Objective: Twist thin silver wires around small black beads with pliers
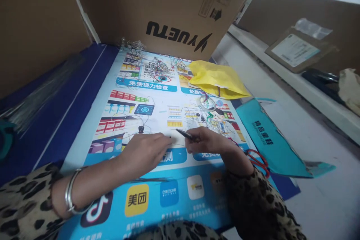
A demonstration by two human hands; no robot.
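Observation:
My right hand [206, 140] is closed around a slim pointed metal tool [184, 134]. Its dark tip points left, and its handle is hidden in my palm, so its exact kind is unclear. Just to the left, my left hand [149, 152] is pinched closed, with a small dark bit [170, 137] at the fingertips that is too small to name. The two hands are apart, over a printed poster sheet [168, 170]. Thin wires, faint against the print, lie around both hands. A bundle of short dark wires [152, 180] rests below my left hand.
Tangled wire pieces [159, 67] lie at the back, with a yellow bag [216, 77] and a tape roll [206, 103] on the right. Red-handled scissors [260, 163] sit by my right forearm, near a teal packet [270, 138]. Straight wires [42, 97] lie left. A cardboard box [168, 3] stands behind.

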